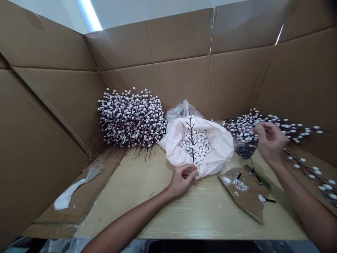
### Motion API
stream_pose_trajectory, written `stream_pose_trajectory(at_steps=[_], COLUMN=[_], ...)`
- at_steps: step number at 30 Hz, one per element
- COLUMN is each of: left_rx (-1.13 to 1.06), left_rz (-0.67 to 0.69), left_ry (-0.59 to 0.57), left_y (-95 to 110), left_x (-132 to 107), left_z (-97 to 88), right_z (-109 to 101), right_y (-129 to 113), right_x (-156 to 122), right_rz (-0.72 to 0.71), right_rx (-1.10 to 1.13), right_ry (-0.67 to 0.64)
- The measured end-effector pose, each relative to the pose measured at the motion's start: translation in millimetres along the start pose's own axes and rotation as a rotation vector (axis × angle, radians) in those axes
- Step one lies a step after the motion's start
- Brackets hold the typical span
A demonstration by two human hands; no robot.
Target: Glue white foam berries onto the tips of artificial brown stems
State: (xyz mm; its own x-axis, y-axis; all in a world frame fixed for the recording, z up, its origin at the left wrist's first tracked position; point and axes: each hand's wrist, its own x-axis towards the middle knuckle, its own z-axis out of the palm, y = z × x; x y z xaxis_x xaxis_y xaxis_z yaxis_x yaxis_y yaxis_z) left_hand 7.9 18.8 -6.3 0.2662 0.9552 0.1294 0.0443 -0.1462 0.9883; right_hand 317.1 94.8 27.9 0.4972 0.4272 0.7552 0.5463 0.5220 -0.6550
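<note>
My left hand (183,180) is closed round the lower end of a dark red artificial berry stem (192,142). The stem stands upright, with a few white berries near its top and bare side twigs below. Right behind it is an open white plastic bag (223,142) of loose white berries (204,144). My right hand (272,143) is raised at the right, thumb and fingertips pinched together in front of a pile of white-berried stems (240,125). Whatever is in that pinch, if anything, is too small to make out.
A big bundle of white-berried stems (131,117) lies at the back left. A cardboard piece (250,200) with white smears and black sticks rests front right, by a small dark bag (245,151). More berry stems (313,172) lie far right. Cardboard walls (181,77) enclose the table (158,211).
</note>
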Motion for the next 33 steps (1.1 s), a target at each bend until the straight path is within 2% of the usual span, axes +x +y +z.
stream_pose_trajectory(at_steps=[2,4,9,12,22,25,30,33], left_rx=[0.007,-0.002,-0.009,-0.003,0.012,0.018,0.031,0.037], left_rz=[-0.001,-0.016,-0.032,-0.028,-0.007,-0.005,-0.001,0.002], left_ry=[0.0,-0.002,-0.009,-0.018,-0.026,-0.029,-0.032,-0.035], left_y=[-2,-2,-2,-1,-2,-3,-1,0], left_x=[0,0,-1,-1,-1,-1,-1,-2], left_z=[1.0,1.4,0.9,0.6,0.0,-0.6,-0.5,-0.2], right_z=[-2,-4,-9,-11,-8,-8,-6,-5], right_y=[6,10,20,25,17,18,23,24], right_x=[3,3,0,-1,-4,-6,-9,-10], right_rz=[0.018,0.013,-0.062,-0.122,-0.283,-0.239,-0.03,0.047], right_rx=[0.052,0.048,-0.19,-0.321,-0.424,-0.399,-0.287,-0.258], right_ry=[0.033,0.012,-0.107,-0.125,-0.134,-0.14,-0.142,-0.161])
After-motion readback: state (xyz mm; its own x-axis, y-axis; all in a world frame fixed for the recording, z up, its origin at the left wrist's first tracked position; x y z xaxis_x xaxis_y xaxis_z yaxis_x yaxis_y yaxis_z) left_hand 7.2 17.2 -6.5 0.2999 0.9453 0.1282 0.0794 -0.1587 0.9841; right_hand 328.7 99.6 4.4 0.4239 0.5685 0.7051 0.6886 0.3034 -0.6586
